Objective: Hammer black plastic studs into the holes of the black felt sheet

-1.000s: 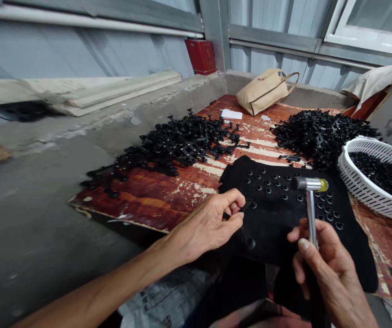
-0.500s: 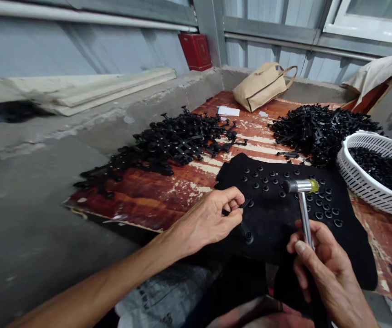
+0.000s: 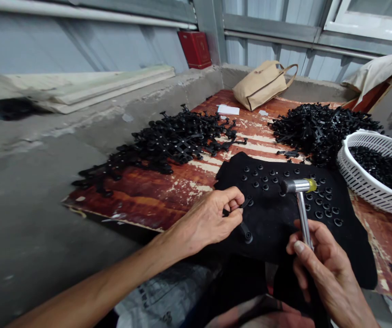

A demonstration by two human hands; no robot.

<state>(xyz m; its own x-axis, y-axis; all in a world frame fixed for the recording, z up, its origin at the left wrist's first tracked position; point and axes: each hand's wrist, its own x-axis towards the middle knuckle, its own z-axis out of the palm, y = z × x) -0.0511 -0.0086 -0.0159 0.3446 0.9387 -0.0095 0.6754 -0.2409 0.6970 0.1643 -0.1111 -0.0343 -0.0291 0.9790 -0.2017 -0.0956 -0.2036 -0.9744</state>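
My left hand (image 3: pixel 213 221) pinches a black plastic linkage piece (image 3: pixel 245 231) at the left part of a black mat (image 3: pixel 271 232). One round end of that piece rests on the mat, and much of it is hidden behind my fingers. In my right hand (image 3: pixel 326 262) is a small mallet (image 3: pixel 303 214), its metal handle upright. The mallet has a black face on the left and a yellow one on the right, and hovers above the mat. Several small round black parts (image 3: pixel 265 187) sit in rows on the mat beyond my hands.
A heap of black linkage pieces (image 3: pixel 175 136) lies at left on the worn reddish board (image 3: pixel 141 200). Another black heap (image 3: pixel 319 130) is at back right, beside a white basket (image 3: pixel 373 182) of small black parts. A tan bag (image 3: pixel 264 84) and red box (image 3: pixel 195 50) stand behind.
The mallet head has shifted very slightly left. My left hand stays in the same place, still on the linkage piece.
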